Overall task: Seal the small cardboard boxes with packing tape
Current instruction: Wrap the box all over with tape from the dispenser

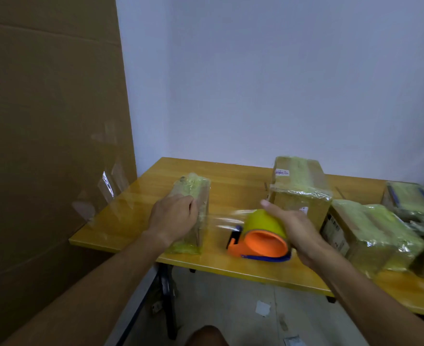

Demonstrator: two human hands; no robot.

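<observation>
A small cardboard box [198,196] wrapped in yellowish tape lies on the wooden table [235,186] at the left. My left hand [173,217] presses down on its near side. My right hand [293,231] grips an orange tape dispenser [263,242] carrying a yellow tape roll [260,221], just right of the box. A clear strip of tape [220,218] stretches from the dispenser to the box. The dispenser is slightly blurred.
A taller taped box [300,186] stands behind the dispenser. Several more taped boxes [370,233] crowd the table's right side. A big cardboard sheet [48,146] leans at the left. The table's front edge is near; scraps lie on the floor [262,308].
</observation>
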